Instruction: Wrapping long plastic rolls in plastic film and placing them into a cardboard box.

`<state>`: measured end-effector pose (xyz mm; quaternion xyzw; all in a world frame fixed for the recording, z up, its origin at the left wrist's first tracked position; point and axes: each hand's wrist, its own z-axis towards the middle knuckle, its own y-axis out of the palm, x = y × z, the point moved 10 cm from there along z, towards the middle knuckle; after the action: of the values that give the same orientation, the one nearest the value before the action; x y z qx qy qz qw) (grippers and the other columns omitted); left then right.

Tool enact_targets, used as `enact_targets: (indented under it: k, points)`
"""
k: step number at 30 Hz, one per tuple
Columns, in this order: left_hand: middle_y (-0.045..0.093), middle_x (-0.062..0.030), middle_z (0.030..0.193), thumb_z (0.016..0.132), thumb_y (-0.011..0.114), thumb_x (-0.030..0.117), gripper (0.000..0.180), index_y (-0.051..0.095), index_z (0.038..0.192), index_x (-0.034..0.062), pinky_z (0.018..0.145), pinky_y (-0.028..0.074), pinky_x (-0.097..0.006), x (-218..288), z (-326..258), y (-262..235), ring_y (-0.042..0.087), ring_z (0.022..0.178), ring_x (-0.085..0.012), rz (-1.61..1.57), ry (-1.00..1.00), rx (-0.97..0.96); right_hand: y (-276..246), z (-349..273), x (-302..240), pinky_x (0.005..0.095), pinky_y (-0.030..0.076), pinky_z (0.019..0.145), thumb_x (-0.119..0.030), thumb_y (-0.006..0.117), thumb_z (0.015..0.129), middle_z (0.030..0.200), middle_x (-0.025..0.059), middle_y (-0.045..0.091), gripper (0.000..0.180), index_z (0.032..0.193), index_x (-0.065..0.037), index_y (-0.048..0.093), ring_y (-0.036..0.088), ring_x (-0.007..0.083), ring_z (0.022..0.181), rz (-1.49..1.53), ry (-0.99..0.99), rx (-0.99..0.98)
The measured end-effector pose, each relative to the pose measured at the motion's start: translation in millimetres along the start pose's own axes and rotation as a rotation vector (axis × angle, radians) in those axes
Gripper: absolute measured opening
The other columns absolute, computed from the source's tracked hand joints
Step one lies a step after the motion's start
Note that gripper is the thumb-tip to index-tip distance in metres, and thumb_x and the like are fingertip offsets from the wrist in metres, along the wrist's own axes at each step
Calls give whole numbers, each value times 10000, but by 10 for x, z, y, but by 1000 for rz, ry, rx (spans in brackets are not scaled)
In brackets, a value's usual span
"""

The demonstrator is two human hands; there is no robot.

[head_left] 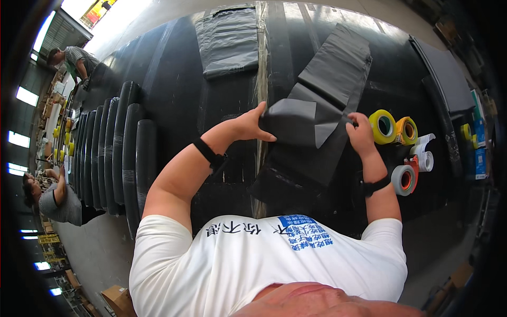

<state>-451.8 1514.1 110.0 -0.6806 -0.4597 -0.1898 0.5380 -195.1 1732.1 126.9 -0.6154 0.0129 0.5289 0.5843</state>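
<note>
A dark grey plastic bag (pixel 332 74) lies slantwise across the black table, creased and partly folded over. My right hand (pixel 360 132) pinches its right edge between thumb and bent fingers. My left hand (pixel 251 124) is at the rounded left side of the folded part, thumb and forefinger spread apart. Its other fingers are partly hidden. Under the fold, a darker part of the sheet (pixel 296 164) reaches toward my body. Another stack of flat grey bags (pixel 229 45) lies farther off, beside a strip of clear tape on the table.
To the right stand yellow tape rolls (pixel 382 127), an orange tape dispenser (pixel 406 131) and a grey tape roll (pixel 403 180). Several black wrapped rolls (pixel 129 153) lie in a row at left. Dark sheets (pixel 441 74) are stacked far right. Two people work beyond the left side.
</note>
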Motion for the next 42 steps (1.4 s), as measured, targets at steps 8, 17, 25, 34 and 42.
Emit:
enact_targets:
  k: [8, 17, 25, 34, 42]
  points:
    - [666, -94, 1053, 728, 778, 154, 592, 595, 1290, 125, 918, 470, -396, 285, -372, 1263, 613, 1025, -320, 513, 442, -591, 587, 1531, 787, 447, 378, 1083, -509, 596, 869, 1480, 174, 407, 730, 1401, -27, 464, 398, 373, 1352, -625, 474, -712]
    - [644, -91, 1145, 809, 732, 205, 621, 500, 1368, 68, 915, 487, -389, 158, -376, 1138, 608, 1060, -303, 378, 213, -597, 581, 1842, 1207, 505, 118, 1187, -636, 577, 850, 1624, 81, 92, 955, 1543, -113, 181, 28, 286, 1500, -543, 754, -228]
    - [624, -131, 1227, 826, 752, 252, 667, 468, 1395, 53, 934, 483, -361, 112, -156, 764, 593, 1130, -291, 212, 191, -462, 682, 2111, 873, 469, 323, 1089, -170, 465, 939, 1239, 23, 634, 467, 1385, -304, 514, 637, 244, 1046, -774, 222, -155]
    - [272, -286, 1516, 704, 864, 258, 1198, 33, 1519, -28, 986, 479, -394, -204, 525, -766, 461, 1292, -352, -229, -18, 270, 721, 382, -756, 349, 465, 973, -123, 760, 742, 1306, 110, 599, 599, 1313, -86, 583, 609, 274, 1121, 86, -557, -622]
    - [267, -156, 1563, 603, 863, 438, 1036, 378, 1444, 74, 1148, 219, -515, 134, 85, 620, 185, 1454, -387, 637, 504, -211, 525, 2312, 1196, 418, 423, 1031, -573, 669, 792, 1331, 272, 536, 862, 1344, 61, 480, 498, 371, 1270, -227, 228, -102]
